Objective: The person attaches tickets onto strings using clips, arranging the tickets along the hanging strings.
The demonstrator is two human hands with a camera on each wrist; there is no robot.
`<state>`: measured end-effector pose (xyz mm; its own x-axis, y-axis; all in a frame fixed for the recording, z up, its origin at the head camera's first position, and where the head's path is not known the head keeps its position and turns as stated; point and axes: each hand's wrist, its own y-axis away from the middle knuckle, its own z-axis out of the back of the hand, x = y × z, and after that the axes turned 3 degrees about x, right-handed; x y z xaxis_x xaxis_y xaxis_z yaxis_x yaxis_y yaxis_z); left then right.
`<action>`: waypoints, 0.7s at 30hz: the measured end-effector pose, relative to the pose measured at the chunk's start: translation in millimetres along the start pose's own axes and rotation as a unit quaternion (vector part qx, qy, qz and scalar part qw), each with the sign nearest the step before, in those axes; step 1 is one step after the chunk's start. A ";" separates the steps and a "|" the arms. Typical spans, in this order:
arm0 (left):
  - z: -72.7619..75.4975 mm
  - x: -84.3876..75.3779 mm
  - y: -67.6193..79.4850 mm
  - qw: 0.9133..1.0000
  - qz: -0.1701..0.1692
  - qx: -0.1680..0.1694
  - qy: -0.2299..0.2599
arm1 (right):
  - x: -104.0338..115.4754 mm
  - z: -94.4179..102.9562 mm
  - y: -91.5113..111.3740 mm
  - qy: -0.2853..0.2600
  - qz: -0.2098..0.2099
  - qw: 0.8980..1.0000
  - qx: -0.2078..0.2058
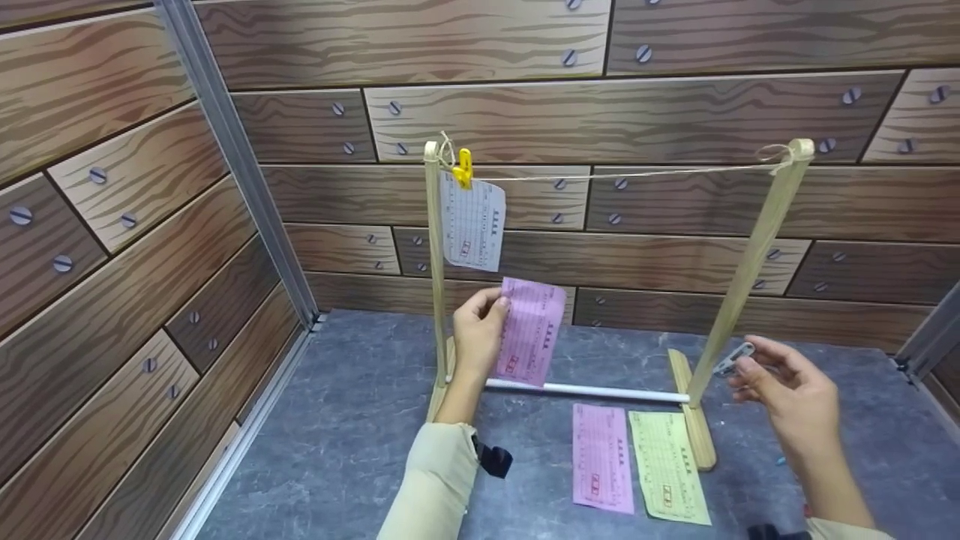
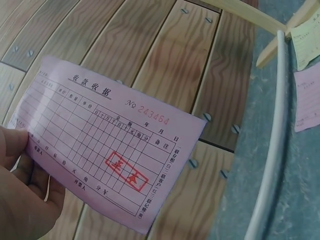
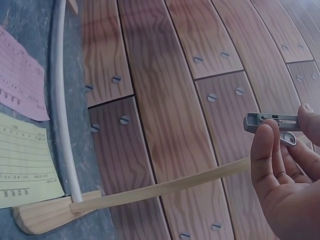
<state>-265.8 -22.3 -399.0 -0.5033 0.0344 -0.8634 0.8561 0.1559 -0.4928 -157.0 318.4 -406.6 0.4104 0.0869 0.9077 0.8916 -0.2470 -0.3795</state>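
Observation:
My left hand (image 1: 478,334) pinches a pink receipt slip (image 1: 531,330) by its edge, holding it upright below the string. In the left wrist view the slip (image 2: 110,145) shows a printed grid, a red number and a red stamp. My right hand (image 1: 799,390) holds a grey clothespin (image 1: 733,360) between thumb and fingers, just right of the right wooden post (image 1: 750,274). The clothespin (image 3: 272,122) lies across the fingertips in the right wrist view. From the string (image 1: 645,175) hangs a white slip (image 1: 472,225), clipped by a yellow clothespin (image 1: 463,171) near the left post (image 1: 435,262).
Another pink slip (image 1: 602,457) and a yellow-green slip (image 1: 669,465) lie side by side on the dark grey tabletop (image 1: 315,450). A white rod (image 1: 600,391) joins the bases of the posts. Wood-patterned walls (image 1: 480,45) stand behind and at left.

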 end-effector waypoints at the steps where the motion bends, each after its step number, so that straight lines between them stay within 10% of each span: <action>1: -0.5 -2.0 -2.1 1.000 -0.004 0.000 0.000 | 1.5 -2.0 -1.3 0.003 0.002 1.000 0.001; 21: -18.8 -42.5 -34.9 0.999 -0.042 0.013 0.007 | 36.8 -32.7 -24.5 0.012 0.048 0.998 0.048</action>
<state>-276.5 -10.6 -343.1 -0.5743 0.0354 -0.8179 0.8139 0.1323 -0.5657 -170.0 296.0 -358.1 0.4912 0.0442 0.8700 0.8630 -0.1600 -0.4791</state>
